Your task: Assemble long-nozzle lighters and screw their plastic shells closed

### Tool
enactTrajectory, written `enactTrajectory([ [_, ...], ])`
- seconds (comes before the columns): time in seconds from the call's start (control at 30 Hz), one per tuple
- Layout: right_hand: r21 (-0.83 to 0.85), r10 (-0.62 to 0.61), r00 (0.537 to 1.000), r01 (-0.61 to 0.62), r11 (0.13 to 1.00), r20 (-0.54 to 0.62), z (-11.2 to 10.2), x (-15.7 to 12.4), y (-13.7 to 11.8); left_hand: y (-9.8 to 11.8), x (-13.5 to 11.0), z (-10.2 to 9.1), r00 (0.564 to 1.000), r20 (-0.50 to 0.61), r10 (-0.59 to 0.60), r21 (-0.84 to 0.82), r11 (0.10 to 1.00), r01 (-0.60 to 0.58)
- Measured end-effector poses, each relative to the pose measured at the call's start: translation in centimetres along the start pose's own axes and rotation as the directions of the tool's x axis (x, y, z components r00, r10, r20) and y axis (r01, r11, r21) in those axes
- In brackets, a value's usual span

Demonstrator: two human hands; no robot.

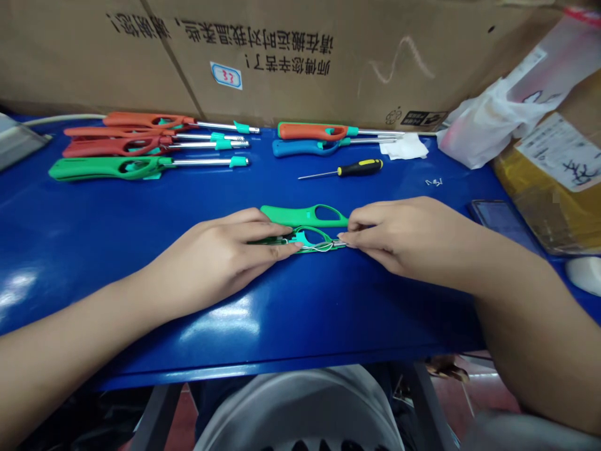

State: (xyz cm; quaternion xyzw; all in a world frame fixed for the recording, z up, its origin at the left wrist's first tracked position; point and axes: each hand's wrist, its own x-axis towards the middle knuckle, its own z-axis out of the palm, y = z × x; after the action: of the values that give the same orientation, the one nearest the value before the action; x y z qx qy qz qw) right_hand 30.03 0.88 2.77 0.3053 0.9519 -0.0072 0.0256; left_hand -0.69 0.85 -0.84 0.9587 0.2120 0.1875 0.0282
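An opened green gas lighter (315, 237) lies on the blue table, its inner parts and thin wires showing around a teal trigger (300, 239). My left hand (235, 250) is closed on its handle end, thumb and fingers pressing near the trigger. With finger and thumb pinched, my right hand (399, 238) grips the lighter's front end, where wires meet the metal tube. Just behind lies the loose green half-shell (300, 216), close to the fingers of both hands. My fingers hide both ends of the opened lighter.
Several lighters, orange, red and green (94, 168), lie at the back left. An orange lighter (305, 131), a blue lighter (295, 147) and a screwdriver (359, 168) lie behind my hands. Small screws (434, 182), a phone (504, 219) and cardboard boxes (282, 94) border the space.
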Motion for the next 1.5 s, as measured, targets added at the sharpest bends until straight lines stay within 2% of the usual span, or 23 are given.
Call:
enactTrajectory([
  [0.1, -0.064, -0.002, 0.999, 0.004, 0.998, 0.044, 0.0, 0.2, -0.7, 0.0, 0.1, -0.1, 1.0, 0.0, 0.027, 0.024, 0.999, -0.027],
  [0.27, -0.107, 0.026, 0.998, -0.021, 0.994, 0.051, 0.2, 0.3, -1.2, 0.1, 0.2, -0.1, 1.0, 0.001, 0.016, 0.014, 1.0, -0.016],
  [0.43, 0.069, 0.068, 0.998, -0.068, 0.995, 0.0, -0.1, 0.0, -0.2, 0.0, 0.2, -0.1, 1.0, 0.014, 0.026, 0.027, 0.999, -0.026],
  [0.53, 0.181, 0.108, 0.989, -0.089, 0.98, -0.099, -0.2, 0.2, -0.1, -0.1, 0.1, 0.0, 0.999, 0.014, 0.049, 0.035, 0.998, -0.05],
  [0.63, 0.284, 0.096, 0.982, -0.047, 0.958, -0.162, 0.2, 0.7, -0.6, -0.1, -0.1, 0.2, 0.999, -0.038, 0.038, 0.018, 0.999, -0.038],
  [0.73, 0.344, 0.05, 0.987, 0.006, 0.939, -0.153, 0.9, 1.4, -1.3, 0.0, -0.2, 0.4, 0.996, -0.088, 0.021, 0.026, 0.999, -0.019],
  [0.9, 0.43, 0.059, 0.988, 0.009, 0.903, -0.145, 2.0, 1.9, -1.2, 0.3, 0.0, 0.5, 0.997, -0.077, -0.012, 0.011, 1.0, 0.013],
  [1.3, 0.612, 0.172, 0.972, -0.038, 0.79, -0.16, 2.5, 2.4, -0.8, 0.4, 0.2, 0.6, 0.997, -0.066, -0.027, -0.012, 1.0, 0.027],
  [1.5, 0.609, 0.149, 0.977, -0.027, 0.793, -0.15, 2.4, 2.5, -0.8, 0.5, 0.3, 0.7, 0.998, -0.055, -0.044, 0.002, 0.999, 0.044],
])
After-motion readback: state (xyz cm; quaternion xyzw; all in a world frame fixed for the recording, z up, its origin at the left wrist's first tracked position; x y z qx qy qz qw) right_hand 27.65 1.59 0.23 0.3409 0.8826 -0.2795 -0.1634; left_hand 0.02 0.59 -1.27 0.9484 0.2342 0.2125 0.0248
